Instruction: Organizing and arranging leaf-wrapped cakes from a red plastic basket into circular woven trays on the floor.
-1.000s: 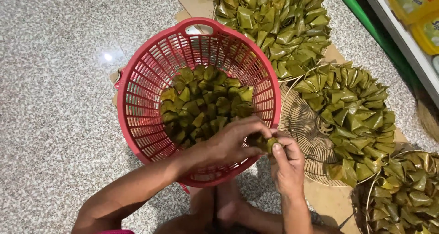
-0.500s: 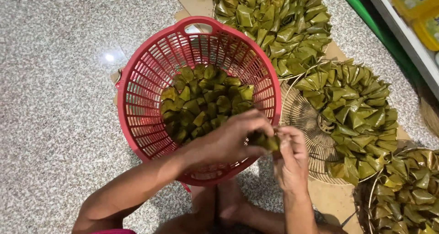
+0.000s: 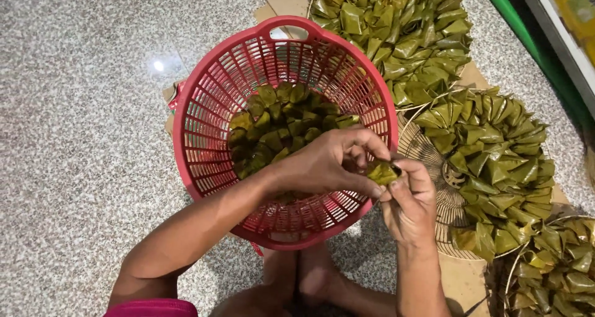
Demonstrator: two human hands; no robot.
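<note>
At the near edge of the floor (image 3: 74, 106), the person's bare feet (image 3: 304, 280) show between the two forearms, just below the rim of a red plastic basket (image 3: 192, 137). The right hand (image 3: 410, 206) comes up from the near edge with its fingers drawn together, pinching the lower right side of a small green leaf-wrapped parcel (image 3: 381, 171). The left hand (image 3: 325, 165) reaches across the basket's near right rim; its fingers curl down and its thumb presses the same parcel from the left, so both hands are closed on it. The parcel sits right over the basket's right rim, between the basket and the round woven tray (image 3: 427, 146) beside it.

Inside the basket lies a heap of darker leaf parcels (image 3: 279, 122), filling the bottom and well below the rim. To the right, the woven tray rests on a sheet of cardboard (image 3: 462, 280) and carries folded green leaf parcels (image 3: 496, 162) laid overlapping around its far and right sides, with its near left part bare. Another tray of parcels (image 3: 555, 273) shows at the near right corner. Farther off, beyond the basket's handle, a larger pile of brighter green parcels (image 3: 396, 26) lies spread out. A green strip (image 3: 505, 13) runs along the far right edge of the floor.
</note>
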